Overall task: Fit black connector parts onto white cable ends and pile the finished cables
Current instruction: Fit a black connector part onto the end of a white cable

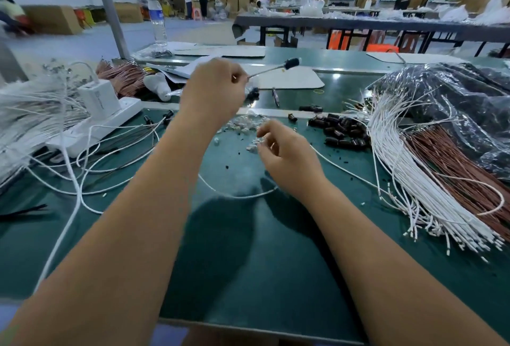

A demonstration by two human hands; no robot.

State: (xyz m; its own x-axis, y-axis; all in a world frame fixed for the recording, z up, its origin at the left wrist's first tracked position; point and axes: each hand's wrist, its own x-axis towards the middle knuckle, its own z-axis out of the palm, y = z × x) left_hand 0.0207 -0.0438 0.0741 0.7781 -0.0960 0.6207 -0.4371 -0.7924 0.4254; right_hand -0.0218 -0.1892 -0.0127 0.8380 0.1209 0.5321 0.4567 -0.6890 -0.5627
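Our left hand (214, 89) pinches a white cable (265, 71) tipped with a black connector (292, 63), raised above the table (248, 249). Our right hand (287, 156), fingers loosely curled, hovers near small clear parts (248, 122); whether it holds one, we cannot tell.

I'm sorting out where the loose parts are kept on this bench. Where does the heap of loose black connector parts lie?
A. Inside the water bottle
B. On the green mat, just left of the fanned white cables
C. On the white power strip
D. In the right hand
B: the black connector parts sit heaped on the green mat, beside the white cables fanned out to their right.
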